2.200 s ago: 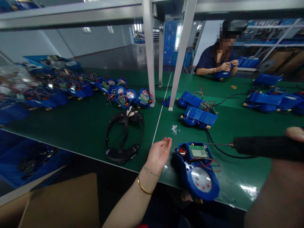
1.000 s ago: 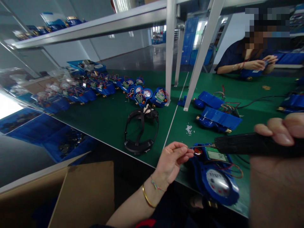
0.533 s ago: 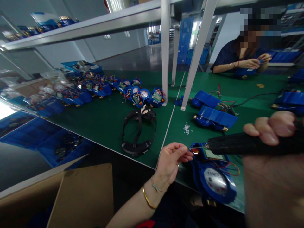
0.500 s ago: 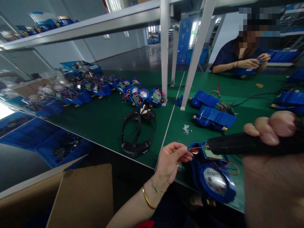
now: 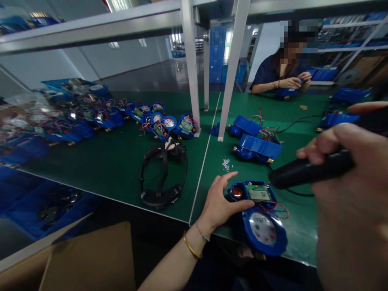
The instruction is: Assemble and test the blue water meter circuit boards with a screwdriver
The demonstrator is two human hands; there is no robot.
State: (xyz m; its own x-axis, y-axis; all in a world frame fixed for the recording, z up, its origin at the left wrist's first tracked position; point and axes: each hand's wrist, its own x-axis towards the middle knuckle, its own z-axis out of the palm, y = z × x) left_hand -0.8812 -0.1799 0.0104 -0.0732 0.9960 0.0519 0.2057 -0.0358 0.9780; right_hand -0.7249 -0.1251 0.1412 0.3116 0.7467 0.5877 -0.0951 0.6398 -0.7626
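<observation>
In my right hand (image 5: pixel 342 161) is a black electric screwdriver (image 5: pixel 306 171), held sideways with its nose pointing left over the circuit board of a blue water meter (image 5: pixel 260 220). Its thin bit is hard to make out against the board (image 5: pixel 257 194), which carries a small display. The meter lies tilted at the table's front edge, with a round white dial and loose coloured wires. At the meter's left corner, my left hand (image 5: pixel 220 202) has thumb and index finger spread, the thumb lying over the casing. Small white pieces (image 5: pixel 226 163) are scattered behind the meter.
Two blue meters (image 5: pixel 257 148) lie behind, near the metal shelf posts (image 5: pixel 230 72). A black head strap (image 5: pixel 163 198) sits left of the table seam. Several opened meters (image 5: pixel 184 126) crowd the left side. Across the table, a co-worker (image 5: pixel 279 76) handles another meter. A cardboard box (image 5: pixel 91 258) stands below.
My left hand has moved from a pinch at the screwdriver's bit to spread fingers at the meter. The screwdriver's nose has come over the board. The view has shifted right.
</observation>
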